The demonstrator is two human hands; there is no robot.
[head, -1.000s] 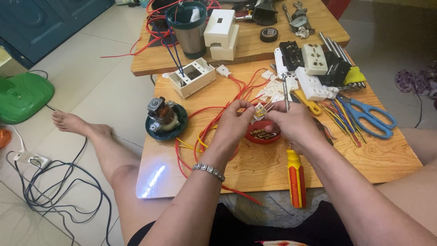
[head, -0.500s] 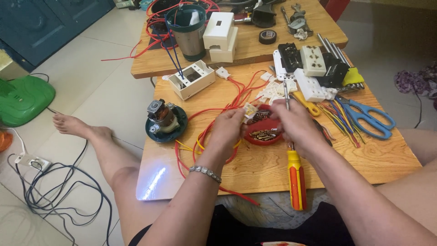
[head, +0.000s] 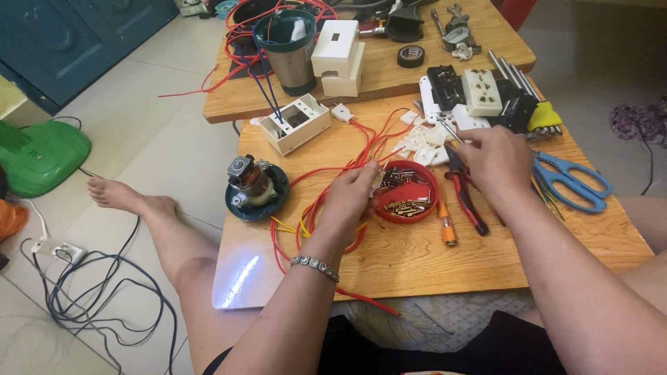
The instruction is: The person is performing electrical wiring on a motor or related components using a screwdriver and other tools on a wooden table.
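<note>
Since the earlier frame my right hand (head: 495,158) has lifted away from the red dish and is now reaching up toward the white plastic parts, while my left hand (head: 349,196) has stayed by the dish's rim. Largest first: the near wooden table (head: 486,267) is carrying the work, with a second wooden table (head: 389,76) butting against its far edge. On the far one a steel cylinder (head: 288,48) and a stack of white boxes (head: 338,48) are standing side by side. On the near one an open white switch box (head: 299,123) is sitting at the back left, and a small motor on a green base (head: 254,186) is resting near the left edge. Blue-handled scissors (head: 573,182) are lying to the right of my right hand. Red wire (head: 333,173) is looping across the middle and passing under my left hand. The red dish (head: 408,191), holding small brass-coloured screws, is sitting between my hands. Red-handled pliers (head: 464,191) and an orange screwdriver (head: 446,226) are lying just right of the dish. The white plastic parts (head: 420,142) are scattered behind the dish. My left fingers are pinching a small white piece at the dish's left rim; my right fingers are curling around a thin metal tool (head: 450,130), its tip pointing at the white parts.
</note>
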